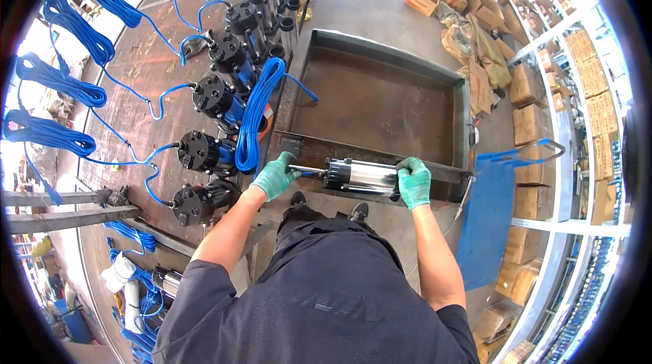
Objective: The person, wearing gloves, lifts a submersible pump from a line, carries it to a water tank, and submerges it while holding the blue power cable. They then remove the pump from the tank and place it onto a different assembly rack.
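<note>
A submersible pump [370,175] with a shiny steel barrel and black ends lies sideways across the near side of a metal trough [380,92]. Both my hands wear green gloves. My right hand [413,183] is wrapped round the pump's right end. From the left end a thin metal rod [309,170] sticks out, and my left hand [275,175] is closed round its outer end; whether it is a tool or part of the pump, I cannot tell. Just beyond my left hand hangs a coil of blue cable [261,116].
Several upright pumps [216,96] with blue cables line the brown table [125,133] on the left. On the right are a blue platform cart [485,214] and shelving [567,126] with cardboard boxes [533,126]. Open cartons [485,11] lie on the far floor.
</note>
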`<state>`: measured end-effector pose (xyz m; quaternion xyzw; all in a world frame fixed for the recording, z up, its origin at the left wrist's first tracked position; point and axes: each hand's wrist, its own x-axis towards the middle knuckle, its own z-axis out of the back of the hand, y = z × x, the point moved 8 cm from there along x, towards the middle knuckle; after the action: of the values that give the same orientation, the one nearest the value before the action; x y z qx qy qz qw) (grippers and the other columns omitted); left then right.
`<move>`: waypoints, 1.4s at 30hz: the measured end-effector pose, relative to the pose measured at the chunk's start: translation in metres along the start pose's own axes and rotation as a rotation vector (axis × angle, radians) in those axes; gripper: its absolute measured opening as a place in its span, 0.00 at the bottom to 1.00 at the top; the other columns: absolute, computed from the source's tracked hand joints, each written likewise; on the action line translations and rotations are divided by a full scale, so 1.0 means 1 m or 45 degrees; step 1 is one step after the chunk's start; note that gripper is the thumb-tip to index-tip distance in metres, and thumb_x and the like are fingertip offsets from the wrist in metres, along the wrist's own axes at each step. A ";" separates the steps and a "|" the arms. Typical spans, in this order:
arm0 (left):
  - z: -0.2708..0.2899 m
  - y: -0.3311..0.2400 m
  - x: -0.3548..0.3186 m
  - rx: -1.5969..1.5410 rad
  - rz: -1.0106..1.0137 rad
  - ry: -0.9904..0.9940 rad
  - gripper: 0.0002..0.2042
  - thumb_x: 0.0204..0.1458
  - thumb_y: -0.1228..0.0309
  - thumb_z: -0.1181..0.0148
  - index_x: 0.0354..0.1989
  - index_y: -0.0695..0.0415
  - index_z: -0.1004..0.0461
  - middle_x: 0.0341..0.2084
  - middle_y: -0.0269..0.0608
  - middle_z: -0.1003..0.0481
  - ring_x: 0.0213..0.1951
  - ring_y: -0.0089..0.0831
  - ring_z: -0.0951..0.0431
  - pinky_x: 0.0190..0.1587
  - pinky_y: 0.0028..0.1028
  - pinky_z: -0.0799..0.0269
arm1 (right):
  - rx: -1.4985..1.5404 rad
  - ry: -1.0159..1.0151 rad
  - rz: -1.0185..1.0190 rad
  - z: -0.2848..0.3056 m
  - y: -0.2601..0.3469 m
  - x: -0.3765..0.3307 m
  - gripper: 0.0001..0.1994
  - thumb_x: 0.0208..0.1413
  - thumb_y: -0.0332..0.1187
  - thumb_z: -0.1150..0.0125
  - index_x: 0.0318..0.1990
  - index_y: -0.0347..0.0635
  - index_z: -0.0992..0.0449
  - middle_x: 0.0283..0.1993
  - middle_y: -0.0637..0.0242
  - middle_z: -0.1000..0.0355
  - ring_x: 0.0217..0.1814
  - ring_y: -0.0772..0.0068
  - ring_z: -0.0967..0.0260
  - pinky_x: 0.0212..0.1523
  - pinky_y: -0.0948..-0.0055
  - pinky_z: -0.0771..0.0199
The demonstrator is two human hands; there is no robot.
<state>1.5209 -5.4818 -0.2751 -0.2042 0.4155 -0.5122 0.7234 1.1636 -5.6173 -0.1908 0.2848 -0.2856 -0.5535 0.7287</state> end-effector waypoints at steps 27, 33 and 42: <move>-0.002 -0.013 -0.008 -0.706 -0.112 0.443 0.25 0.61 0.66 0.35 0.66 0.57 0.31 0.46 0.36 0.20 0.44 0.30 0.21 0.47 0.35 0.23 | -0.048 -0.015 0.066 0.003 0.008 0.000 0.04 0.47 0.20 0.42 0.29 0.37 0.23 0.33 0.52 0.25 0.37 0.50 0.25 0.41 0.59 0.25; -0.003 -0.010 -0.002 -0.243 0.002 0.143 0.17 0.59 0.67 0.33 0.54 0.61 0.23 0.33 0.36 0.19 0.32 0.30 0.20 0.39 0.28 0.24 | -0.037 -0.027 0.064 0.003 0.007 0.001 0.04 0.47 0.20 0.42 0.30 0.37 0.23 0.33 0.52 0.25 0.37 0.49 0.25 0.41 0.58 0.25; -0.005 0.002 -0.001 -0.821 -0.048 0.396 0.30 0.62 0.71 0.39 0.71 0.64 0.42 0.56 0.44 0.25 0.54 0.31 0.22 0.48 0.30 0.23 | -0.029 -0.042 0.062 -0.002 0.009 0.001 0.04 0.48 0.20 0.42 0.30 0.38 0.22 0.33 0.54 0.25 0.36 0.51 0.24 0.40 0.60 0.24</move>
<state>1.5178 -5.4800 -0.2789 -0.3493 0.6570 -0.3929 0.5404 1.1712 -5.6159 -0.1850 0.2602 -0.2979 -0.5435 0.7404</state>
